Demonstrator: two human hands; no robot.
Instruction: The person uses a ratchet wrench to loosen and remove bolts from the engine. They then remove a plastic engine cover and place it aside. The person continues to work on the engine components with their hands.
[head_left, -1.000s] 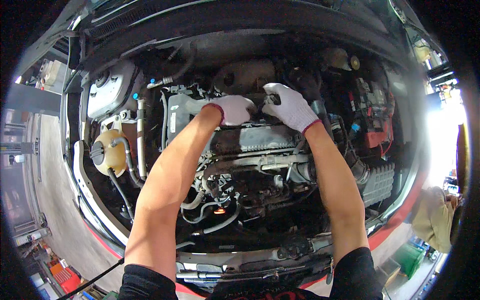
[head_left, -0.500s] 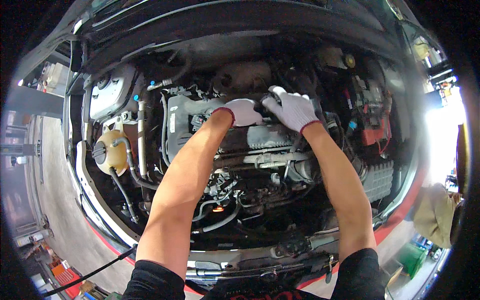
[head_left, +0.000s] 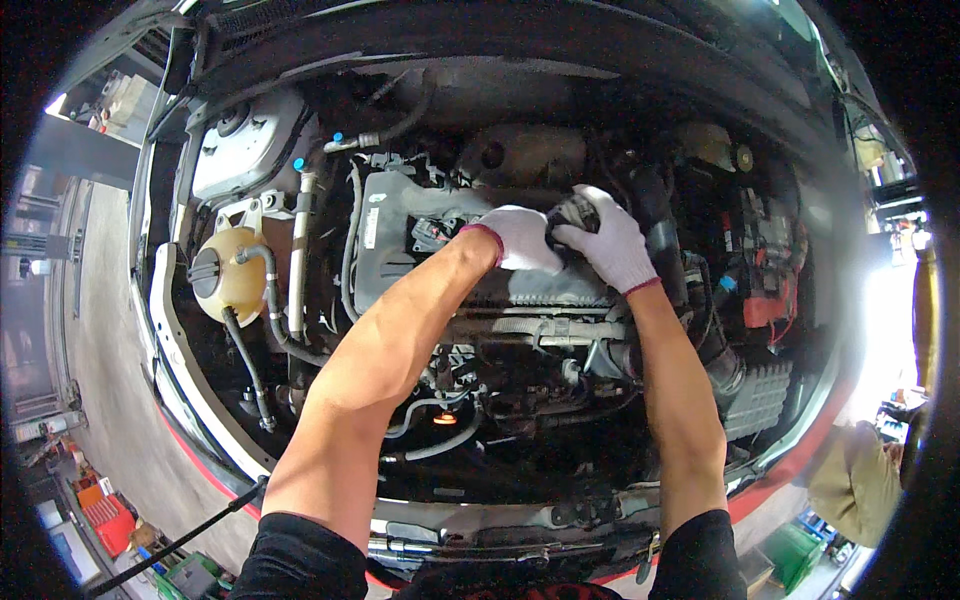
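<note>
Both my hands wear white knit gloves with dark red cuffs and work over the middle of an engine. My right hand (head_left: 612, 245) is closed round a dark, roundish part (head_left: 575, 213), its fingers curling over the far side. Close by on the left, my left hand (head_left: 525, 238) is curled, its fingertips turned down out of sight. Whatever it grips is hidden. Beneath both hands lies the grey plastic engine cover (head_left: 385, 235). A small component with a connector (head_left: 432, 234) sits in a recess of the cover beside my left wrist.
At the left stands a yellowish coolant tank (head_left: 228, 278) with a black cap and hoses. The battery (head_left: 762, 265), partly red, is on the right. A thin black prop rod (head_left: 190, 540) crosses the lower left. Another person's khaki clothing (head_left: 860, 485) shows at the right edge.
The view has shifted, so the engine bay sits farther right. My right hand has turned, and more of the dark part shows in its grip. My left hand stays beside it.
</note>
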